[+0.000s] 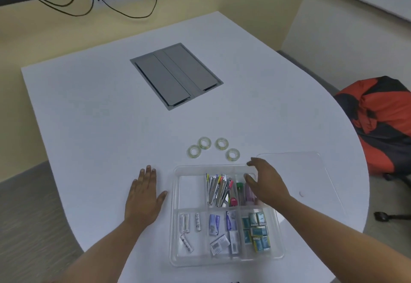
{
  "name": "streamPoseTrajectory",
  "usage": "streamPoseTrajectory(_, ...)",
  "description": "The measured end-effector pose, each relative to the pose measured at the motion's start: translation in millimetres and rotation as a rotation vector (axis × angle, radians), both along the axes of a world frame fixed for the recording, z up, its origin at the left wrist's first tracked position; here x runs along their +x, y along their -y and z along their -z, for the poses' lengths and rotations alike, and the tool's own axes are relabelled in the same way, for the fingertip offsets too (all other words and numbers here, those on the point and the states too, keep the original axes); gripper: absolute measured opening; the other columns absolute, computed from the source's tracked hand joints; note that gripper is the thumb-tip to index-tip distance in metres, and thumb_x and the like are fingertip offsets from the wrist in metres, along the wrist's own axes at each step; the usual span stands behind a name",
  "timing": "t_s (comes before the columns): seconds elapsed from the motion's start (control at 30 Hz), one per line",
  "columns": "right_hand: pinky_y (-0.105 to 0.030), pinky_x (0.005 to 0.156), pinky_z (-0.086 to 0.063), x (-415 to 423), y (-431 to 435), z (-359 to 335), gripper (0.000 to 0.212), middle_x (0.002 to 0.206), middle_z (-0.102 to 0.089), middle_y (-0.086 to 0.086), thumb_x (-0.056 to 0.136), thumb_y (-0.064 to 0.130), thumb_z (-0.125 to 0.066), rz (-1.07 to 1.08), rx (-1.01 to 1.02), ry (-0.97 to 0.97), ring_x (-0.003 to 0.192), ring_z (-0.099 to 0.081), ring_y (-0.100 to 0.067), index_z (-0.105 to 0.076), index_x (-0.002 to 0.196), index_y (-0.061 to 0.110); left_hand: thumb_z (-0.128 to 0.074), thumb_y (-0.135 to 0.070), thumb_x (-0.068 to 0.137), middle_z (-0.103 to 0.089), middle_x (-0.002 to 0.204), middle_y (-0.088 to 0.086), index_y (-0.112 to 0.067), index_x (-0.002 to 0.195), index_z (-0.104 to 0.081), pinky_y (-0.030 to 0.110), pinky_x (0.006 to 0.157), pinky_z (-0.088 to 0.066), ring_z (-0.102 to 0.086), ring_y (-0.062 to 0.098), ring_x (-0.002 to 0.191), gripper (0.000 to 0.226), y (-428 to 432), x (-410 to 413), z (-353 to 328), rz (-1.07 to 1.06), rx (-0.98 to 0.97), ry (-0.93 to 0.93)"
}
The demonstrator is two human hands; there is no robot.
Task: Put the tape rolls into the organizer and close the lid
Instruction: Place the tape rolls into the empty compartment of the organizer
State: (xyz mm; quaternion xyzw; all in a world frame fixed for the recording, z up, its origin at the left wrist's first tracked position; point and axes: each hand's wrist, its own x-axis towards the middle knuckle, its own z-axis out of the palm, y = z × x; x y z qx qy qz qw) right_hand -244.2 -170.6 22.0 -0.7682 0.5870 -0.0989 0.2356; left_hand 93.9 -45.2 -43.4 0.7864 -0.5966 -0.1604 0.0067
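Several clear tape rolls (221, 143) lie flat on the white table just beyond the clear plastic organizer (175, 211). The organizer is uncovered; its far left compartment holds nothing, the others hold clips, batteries and small packets. Its clear lid (311, 171) lies flat on the table to the right. My left hand (144, 196) rests palm down on the table left of the organizer, fingers spread. My right hand (263, 180) hovers over the organizer's far right corner, fingers apart, holding nothing, a short way from the nearest roll (232, 154).
A grey cable hatch (175, 76) is set into the white table (89, 116) further back. An orange and black bag (382, 122) sits on a chair at the right. Wall sockets and cables hang behind the table.
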Motion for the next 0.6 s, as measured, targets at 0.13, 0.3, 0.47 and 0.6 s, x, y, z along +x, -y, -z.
streamPoseTrajectory(0.13,-0.024,0.098,-0.034,14,39,1,0.038,0.135,-0.056,-0.003,0.090,0.029,-0.065,0.001,0.056,0.017,0.124,-0.052,-0.020,-0.058,0.124,0.015,0.024,-0.083,0.059,0.010,0.160,0.005,-0.010,0.150,0.006,0.041,0.120,0.000,0.008,0.022,0.148,0.118,13,-3,18,-0.016,0.088,-0.081)
streamPoseTrajectory(0.3,-0.037,0.093,-0.049,32,84,15,0.041,0.126,-0.061,-0.008,0.086,0.028,-0.070,0.075,0.198,-0.007,0.111,-0.060,-0.024,-0.059,0.122,0.012,0.025,-0.080,0.062,0.023,0.156,0.006,-0.010,0.146,0.014,0.048,0.117,0.004,0.020,0.022,0.144,0.110,15,-8,41,0.000,0.150,-0.085)
streamPoseTrajectory(0.47,-0.029,0.072,-0.044,49,107,37,0.051,0.109,-0.064,-0.009,0.077,0.039,-0.074,0.161,0.274,-0.120,0.090,-0.058,-0.022,-0.059,0.116,0.009,0.014,-0.074,0.076,0.017,0.158,0.006,-0.011,0.148,0.009,0.050,0.117,0.002,0.016,0.022,0.145,0.096,12,-7,52,0.015,0.127,-0.051)
streamPoseTrajectory(0.6,-0.030,0.065,-0.044,61,111,48,0.061,0.096,-0.059,-0.003,0.065,0.057,-0.074,0.206,0.314,-0.213,0.084,-0.058,-0.023,-0.057,0.103,0.012,0.011,-0.070,0.081,0.011,0.159,0.008,-0.010,0.150,0.003,0.051,0.116,-0.002,0.010,0.025,0.147,0.092,11,-7,52,0.015,0.115,-0.039)
